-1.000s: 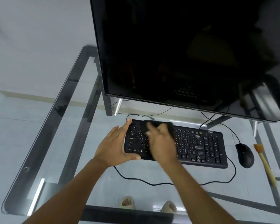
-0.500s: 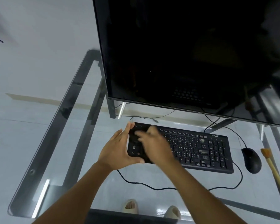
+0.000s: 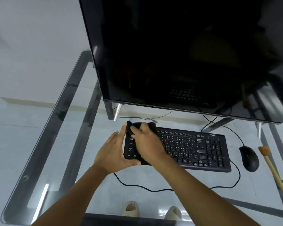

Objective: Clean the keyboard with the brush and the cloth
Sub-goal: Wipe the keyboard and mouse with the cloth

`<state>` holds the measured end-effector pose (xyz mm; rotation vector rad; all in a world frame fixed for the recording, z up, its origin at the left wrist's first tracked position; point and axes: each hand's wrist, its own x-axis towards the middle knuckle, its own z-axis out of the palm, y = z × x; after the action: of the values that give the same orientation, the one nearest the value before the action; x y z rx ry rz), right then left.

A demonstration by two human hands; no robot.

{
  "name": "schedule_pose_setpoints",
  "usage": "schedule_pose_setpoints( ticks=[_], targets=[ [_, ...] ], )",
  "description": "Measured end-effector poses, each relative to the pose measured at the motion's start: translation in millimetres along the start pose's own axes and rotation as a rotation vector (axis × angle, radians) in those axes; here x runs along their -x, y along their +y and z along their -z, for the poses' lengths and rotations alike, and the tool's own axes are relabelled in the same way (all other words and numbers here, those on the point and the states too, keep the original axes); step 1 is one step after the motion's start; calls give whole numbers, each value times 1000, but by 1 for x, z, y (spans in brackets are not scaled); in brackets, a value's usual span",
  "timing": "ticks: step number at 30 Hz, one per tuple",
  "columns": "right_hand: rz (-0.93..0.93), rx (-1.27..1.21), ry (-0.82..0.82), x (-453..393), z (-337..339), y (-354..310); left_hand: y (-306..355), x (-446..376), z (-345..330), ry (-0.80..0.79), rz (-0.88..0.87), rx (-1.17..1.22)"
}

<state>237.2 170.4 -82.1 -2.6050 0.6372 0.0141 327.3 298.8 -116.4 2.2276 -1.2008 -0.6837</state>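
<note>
A black keyboard [image 3: 191, 149] lies on the glass desk [image 3: 69, 144] below the monitor. My right hand [image 3: 147, 144] presses a black cloth [image 3: 138, 125] onto the keyboard's left end; the cloth shows past my fingers at the far left corner. My left hand [image 3: 112, 151] holds the keyboard's left edge, fingers straight along the side and thumb at the near edge. The brush [image 3: 270, 166], with orange bristles and a yellow handle, lies on the desk at the far right, beyond the mouse.
A large dark monitor [image 3: 186, 54] stands just behind the keyboard. A black mouse [image 3: 249, 158] sits right of the keyboard, its cable looping along the near side. My feet in pale sandals show through the glass.
My right hand has slid the cloth left and away, from the middle-left keys to the keyboard's far left corner. My left hand has stayed on the left edge.
</note>
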Motion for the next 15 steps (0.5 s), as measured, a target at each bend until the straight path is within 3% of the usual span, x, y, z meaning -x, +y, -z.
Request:
schedule_pose_setpoints(
  ticks=[2, 6, 8, 12, 15],
  targets=[
    [-1, 8, 37, 1, 10, 18, 1, 1, 0, 8, 5, 11],
    [-282, 138, 142, 22, 39, 75, 3, 0, 3, -5, -24, 1],
    [-339, 96, 165, 27, 38, 71, 2, -1, 3, 1, -28, -3],
    [-171, -18, 69, 5, 4, -5, 4, 0, 2, 5, -12, 15],
    [-92, -28, 52, 0, 0, -11, 6, 0, 3, 23, -3, 66]
  ],
)
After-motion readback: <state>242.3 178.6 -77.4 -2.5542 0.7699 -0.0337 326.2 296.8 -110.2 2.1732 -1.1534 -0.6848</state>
